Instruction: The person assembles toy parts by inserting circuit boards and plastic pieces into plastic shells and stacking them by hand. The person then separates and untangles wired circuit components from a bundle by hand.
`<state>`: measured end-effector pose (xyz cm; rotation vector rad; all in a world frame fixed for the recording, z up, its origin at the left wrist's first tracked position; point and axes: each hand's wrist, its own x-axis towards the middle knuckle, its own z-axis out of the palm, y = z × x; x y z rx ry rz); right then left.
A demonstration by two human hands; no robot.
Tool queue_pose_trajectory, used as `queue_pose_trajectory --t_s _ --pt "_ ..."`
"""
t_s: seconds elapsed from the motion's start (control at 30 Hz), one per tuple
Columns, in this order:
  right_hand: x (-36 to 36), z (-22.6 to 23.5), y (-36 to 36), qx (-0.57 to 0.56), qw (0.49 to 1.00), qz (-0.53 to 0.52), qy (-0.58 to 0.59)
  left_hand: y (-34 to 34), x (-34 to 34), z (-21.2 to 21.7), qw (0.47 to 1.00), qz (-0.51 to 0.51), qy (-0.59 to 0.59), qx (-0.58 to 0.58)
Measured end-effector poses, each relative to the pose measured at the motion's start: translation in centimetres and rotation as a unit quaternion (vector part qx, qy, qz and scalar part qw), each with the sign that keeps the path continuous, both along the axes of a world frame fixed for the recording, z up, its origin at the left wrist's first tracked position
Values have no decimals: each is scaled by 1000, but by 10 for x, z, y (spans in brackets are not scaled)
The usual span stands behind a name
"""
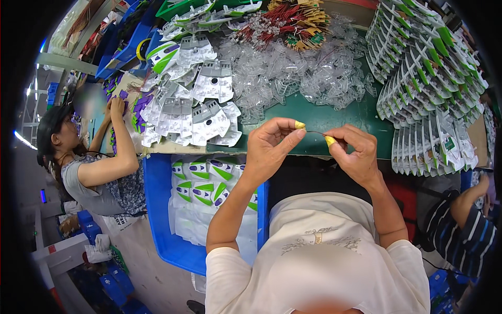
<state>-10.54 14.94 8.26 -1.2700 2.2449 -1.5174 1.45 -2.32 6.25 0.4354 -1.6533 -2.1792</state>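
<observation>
My left hand [270, 148] and right hand [358, 152] pinch a thin wire [316, 132] (straightening it, maybe); next probably needs gentleness.

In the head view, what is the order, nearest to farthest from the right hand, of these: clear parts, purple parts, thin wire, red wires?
From the right hand:
1. Thin wire: held, extending left.
2. Clear parts: ahead, slightly left.
3. Red wires: beyond those, ahead-left.
4. Purple parts: far left.

Thin wire [315, 132], ends indistinct (too small)
</observation>
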Motion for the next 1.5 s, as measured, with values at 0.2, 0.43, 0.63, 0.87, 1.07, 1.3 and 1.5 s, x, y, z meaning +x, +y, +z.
queue_pose_trajectory --t_s 0.2,0.43,0.63,0.87,1.07,1.3,1.5 --pt "9 5 -15 -33 978 37 -202 9 2 -5 988 54 54 -133" --pt "9 0 -23 7 973 45 -226 12 13 -2 980 69 12 -187" --pt "14 5 -21 5 992 62 -112 19 18 -17 994 51 29 -91" --pt "11 -15 -20 -8 952 210 -222 7 43 -36 921 -136 -25 365" --pt "16 -2 -19 27 983 144 -111 -34 70 -6 978 33 -88 -186" --pt "17 -14 -1 -6 977 65 -202 -101 91 -6 609 156 -248 -737" --pt "4 -11 36 22 987 -11 -156 -70 72 7 548 184 -190 -793"
